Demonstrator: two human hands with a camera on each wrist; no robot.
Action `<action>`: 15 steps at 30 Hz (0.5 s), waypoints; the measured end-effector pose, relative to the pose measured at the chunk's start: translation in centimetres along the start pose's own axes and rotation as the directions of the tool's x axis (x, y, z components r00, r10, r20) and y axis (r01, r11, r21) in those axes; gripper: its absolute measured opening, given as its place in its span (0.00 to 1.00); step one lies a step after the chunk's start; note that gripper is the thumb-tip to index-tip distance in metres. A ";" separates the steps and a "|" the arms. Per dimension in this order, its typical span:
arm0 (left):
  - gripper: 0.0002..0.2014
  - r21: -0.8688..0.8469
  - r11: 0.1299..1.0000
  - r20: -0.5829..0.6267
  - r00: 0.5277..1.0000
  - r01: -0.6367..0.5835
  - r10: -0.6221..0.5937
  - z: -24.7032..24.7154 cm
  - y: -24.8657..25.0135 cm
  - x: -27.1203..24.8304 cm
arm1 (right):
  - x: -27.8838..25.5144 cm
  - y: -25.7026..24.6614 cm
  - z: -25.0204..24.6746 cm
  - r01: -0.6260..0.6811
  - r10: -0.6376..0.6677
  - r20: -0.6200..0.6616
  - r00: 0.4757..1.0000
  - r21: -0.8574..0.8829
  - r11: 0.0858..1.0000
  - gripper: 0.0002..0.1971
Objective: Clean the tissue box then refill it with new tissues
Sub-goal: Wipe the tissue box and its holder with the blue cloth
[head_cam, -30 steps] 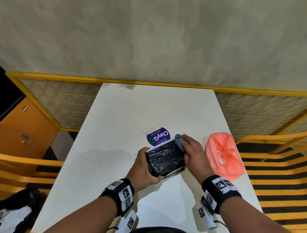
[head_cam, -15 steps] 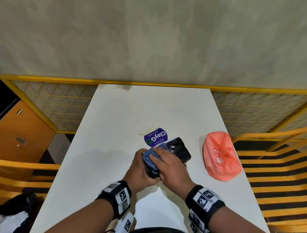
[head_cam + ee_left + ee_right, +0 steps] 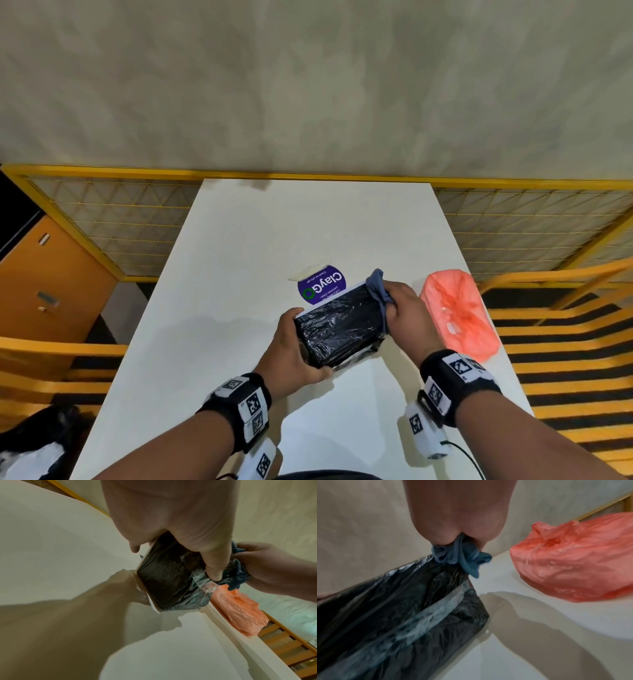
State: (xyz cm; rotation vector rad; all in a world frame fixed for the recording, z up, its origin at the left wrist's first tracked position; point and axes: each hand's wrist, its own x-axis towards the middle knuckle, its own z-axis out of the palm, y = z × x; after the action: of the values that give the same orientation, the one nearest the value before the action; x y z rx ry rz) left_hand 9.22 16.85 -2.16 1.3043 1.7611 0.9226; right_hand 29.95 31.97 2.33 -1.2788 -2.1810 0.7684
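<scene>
Black plastic wraps the tissue box on the white table. Left hand grips its near-left end; right hand clamps a blue cloth against its right end. Just right lies an orange bag.

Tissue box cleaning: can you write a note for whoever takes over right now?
Left hand grips the near-left end of the black-wrapped tissue box, which sits on the white table.
Right hand holds the blue cloth against the box's right end.
Orange bag lies to the right, untouched; contents hidden.
Done: wiping under way.
Left: finish wiping, then refill with new tissues.
</scene>
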 end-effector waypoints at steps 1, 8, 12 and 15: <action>0.58 0.011 1.000 0.012 1.000 0.005 -0.005 -0.2 0.3 -0.1 | 0.1 0.3 -0.4 -0.063 0.063 0.006 0.998 0.028 0.998 0.24; 0.70 0.410 0.912 -0.049 0.999 0.022 -0.002 -1.7 5.6 0.2 | -2.5 1.1 -2.5 -0.297 0.352 -0.109 0.930 0.343 0.891 0.18; 0.66 0.644 0.765 0.026 0.999 0.009 -0.034 1.3 10.7 4.4 | -4.4 1.7 -2.2 -0.341 0.405 -0.106 0.908 0.376 0.862 0.17; 0.67 0.723 0.690 0.103 0.984 0.025 -0.144 3.8 12.9 6.7 | -5.6 1.7 -1.9 -0.347 0.403 -0.092 0.910 0.361 0.866 0.16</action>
State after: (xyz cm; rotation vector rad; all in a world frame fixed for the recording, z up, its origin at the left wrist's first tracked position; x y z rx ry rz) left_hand 16.78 26.69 6.40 1.6886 2.1271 0.0152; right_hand 34.70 28.12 1.85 -1.5393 -1.5957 1.0922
